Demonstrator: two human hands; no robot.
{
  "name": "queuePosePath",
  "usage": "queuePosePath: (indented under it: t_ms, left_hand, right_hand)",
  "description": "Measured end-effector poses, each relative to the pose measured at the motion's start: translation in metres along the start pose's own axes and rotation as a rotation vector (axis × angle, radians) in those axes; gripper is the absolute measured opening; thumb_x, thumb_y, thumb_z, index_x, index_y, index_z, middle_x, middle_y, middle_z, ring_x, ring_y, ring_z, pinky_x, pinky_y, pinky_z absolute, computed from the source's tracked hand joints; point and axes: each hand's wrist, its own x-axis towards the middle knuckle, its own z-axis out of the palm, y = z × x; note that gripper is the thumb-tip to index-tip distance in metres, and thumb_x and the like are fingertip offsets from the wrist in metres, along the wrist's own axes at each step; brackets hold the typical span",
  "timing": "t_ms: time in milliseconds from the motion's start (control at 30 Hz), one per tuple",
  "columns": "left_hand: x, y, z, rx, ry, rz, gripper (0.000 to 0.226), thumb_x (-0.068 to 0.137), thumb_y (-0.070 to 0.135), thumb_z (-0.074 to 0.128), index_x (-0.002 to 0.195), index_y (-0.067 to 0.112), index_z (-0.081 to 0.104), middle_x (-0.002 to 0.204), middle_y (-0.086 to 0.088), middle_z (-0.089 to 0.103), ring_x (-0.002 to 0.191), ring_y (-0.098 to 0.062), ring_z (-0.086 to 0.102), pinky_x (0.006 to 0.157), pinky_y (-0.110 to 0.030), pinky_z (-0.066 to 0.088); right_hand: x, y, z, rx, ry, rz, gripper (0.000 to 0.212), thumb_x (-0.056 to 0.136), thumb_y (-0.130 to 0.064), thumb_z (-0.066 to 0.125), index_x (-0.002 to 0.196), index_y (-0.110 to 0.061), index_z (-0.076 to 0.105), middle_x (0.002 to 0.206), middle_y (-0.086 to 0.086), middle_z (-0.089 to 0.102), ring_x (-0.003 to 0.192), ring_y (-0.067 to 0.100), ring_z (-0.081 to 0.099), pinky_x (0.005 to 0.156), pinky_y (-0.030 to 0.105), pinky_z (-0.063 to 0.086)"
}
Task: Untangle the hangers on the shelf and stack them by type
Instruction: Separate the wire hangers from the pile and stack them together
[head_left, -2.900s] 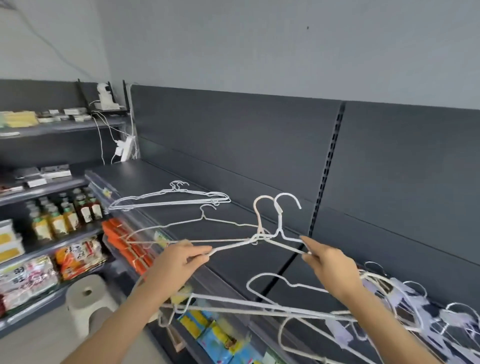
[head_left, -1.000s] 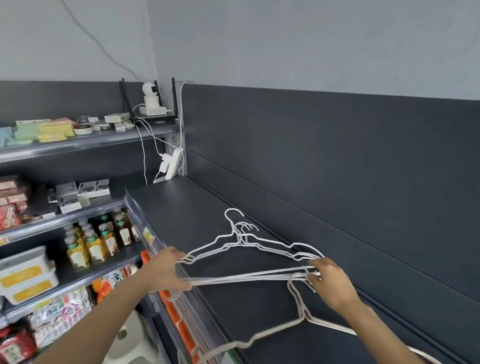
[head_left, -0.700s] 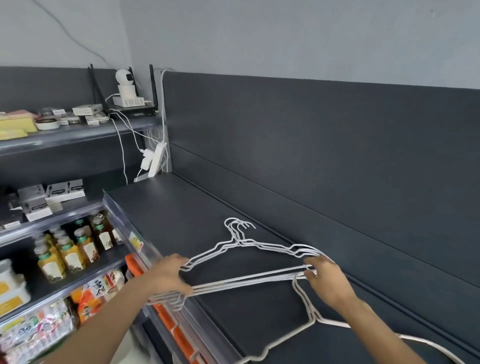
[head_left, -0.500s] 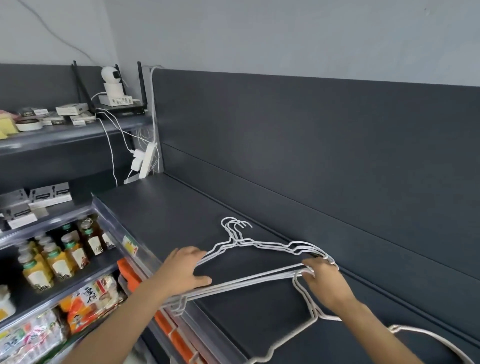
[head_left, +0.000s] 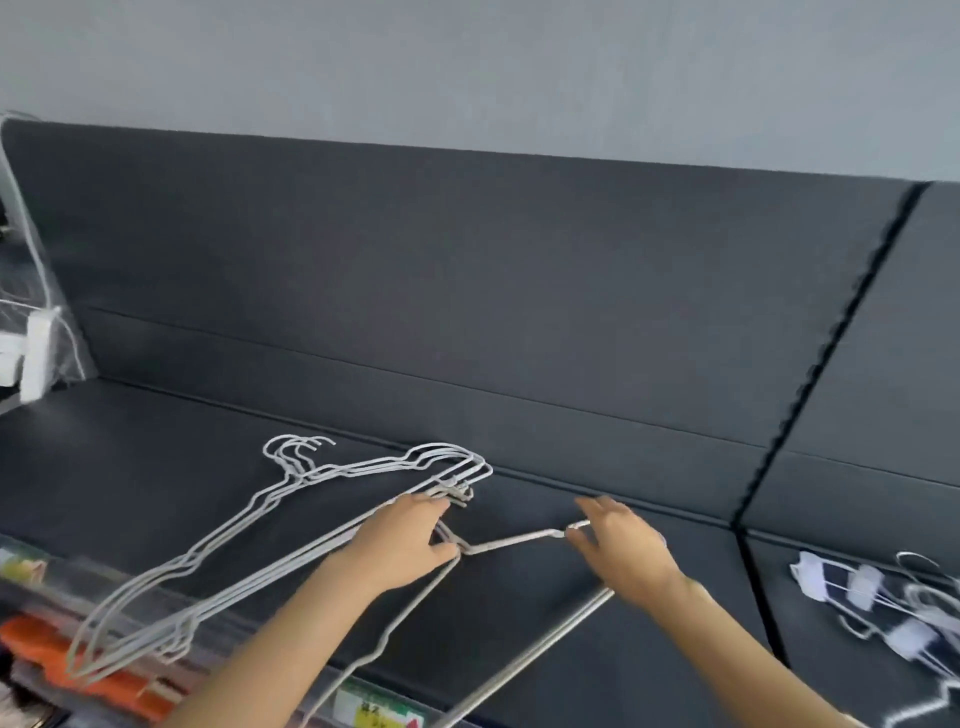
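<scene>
On the dark grey shelf, a loose white wire hanger lies at lower centre beside the stacked white wire hangers; the flat, empty left grip should pin its neck while the spread, empty right grip steers its hook onto them.

Soft, even light, faint shadows on the dark shelf; motion blur smears the whole view, worst at the left edge and lower corners; edges bow slightly
</scene>
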Motion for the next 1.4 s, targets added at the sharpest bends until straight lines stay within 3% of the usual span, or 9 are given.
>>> queuePosePath:
  t_ms: [267, 367, 533, 833, 1133, 1267, 1400]
  left_hand:
    - [0.004, 0.136, 0.031, 0.012, -0.082, 0.181, 0.051, 0.090, 0.036, 0.048, 0.137, 0.016, 0.039, 0.140, 0.001, 0.044, 0.132, -0.019, 0.038, 0.106, -0.035, 0.035]
    - [-0.004, 0.191, 0.047, 0.036, -0.100, 0.242, 0.031, 0.089, 0.034, 0.047, 0.114, 0.015, 0.052, 0.127, -0.001, 0.053, 0.121, -0.022, 0.048, 0.093, -0.034, 0.041]
    - [-0.027, 0.282, 0.076, 0.031, -0.124, 0.369, 0.050, 0.093, 0.034, 0.044, 0.139, 0.018, 0.035, 0.143, 0.000, 0.042, 0.131, -0.019, 0.039, 0.104, -0.034, 0.036]
    - [-0.047, 0.422, 0.111, 0.013, -0.155, 0.558, 0.039, 0.091, 0.031, 0.047, 0.127, 0.017, 0.047, 0.131, -0.002, 0.051, 0.118, -0.020, 0.050, 0.095, -0.037, 0.044]
    - [-0.026, 0.538, 0.144, -0.037, -0.169, 0.712, 0.031, 0.091, 0.032, 0.049, 0.119, 0.018, 0.048, 0.124, 0.002, 0.054, 0.109, -0.017, 0.052, 0.092, -0.033, 0.044]
    - [-0.001, 0.584, 0.163, -0.091, -0.200, 0.746, 0.028, 0.090, 0.033, 0.050, 0.116, 0.019, 0.049, 0.117, 0.000, 0.055, 0.090, -0.014, 0.049, 0.077, -0.028, 0.041]
    - [0.024, 0.627, 0.182, -0.124, -0.247, 0.784, 0.031, 0.090, 0.031, 0.051, 0.118, 0.018, 0.049, 0.118, 0.000, 0.055, 0.103, -0.018, 0.054, 0.084, -0.029, 0.043]
  right_hand:
    - [-0.109, 0.107, -0.042, -0.077, 0.066, 0.159, 0.045, 0.097, -0.036, 0.038, 0.134, -0.010, 0.038, 0.127, 0.007, 0.050, 0.120, 0.025, 0.046, 0.095, 0.033, 0.040]
    - [-0.157, 0.147, -0.057, -0.084, 0.086, 0.238, 0.044, 0.096, -0.035, 0.040, 0.133, -0.010, 0.039, 0.128, 0.008, 0.050, 0.120, 0.027, 0.047, 0.095, 0.034, 0.040]
    - [-0.239, 0.210, -0.077, -0.077, 0.111, 0.351, 0.046, 0.094, -0.037, 0.043, 0.133, -0.013, 0.040, 0.132, 0.007, 0.050, 0.122, 0.025, 0.046, 0.098, 0.034, 0.039]
    - [-0.351, 0.303, -0.108, -0.043, 0.158, 0.551, 0.056, 0.092, -0.041, 0.046, 0.139, -0.014, 0.033, 0.134, 0.005, 0.048, 0.121, 0.023, 0.048, 0.095, 0.033, 0.043]
    - [-0.401, 0.389, -0.126, -0.047, 0.180, 0.734, 0.047, 0.089, -0.047, 0.049, 0.126, -0.018, 0.046, 0.123, 0.002, 0.054, 0.110, 0.020, 0.052, 0.093, 0.034, 0.046]
    - [-0.402, 0.432, -0.135, -0.061, 0.171, 0.783, 0.049, 0.088, -0.046, 0.049, 0.128, -0.019, 0.045, 0.126, 0.002, 0.052, 0.114, 0.020, 0.051, 0.094, 0.032, 0.044]
    - [-0.401, 0.474, -0.145, -0.049, 0.185, 0.815, 0.045, 0.087, -0.045, 0.051, 0.125, -0.020, 0.047, 0.124, 0.002, 0.054, 0.114, 0.022, 0.051, 0.090, 0.033, 0.041]
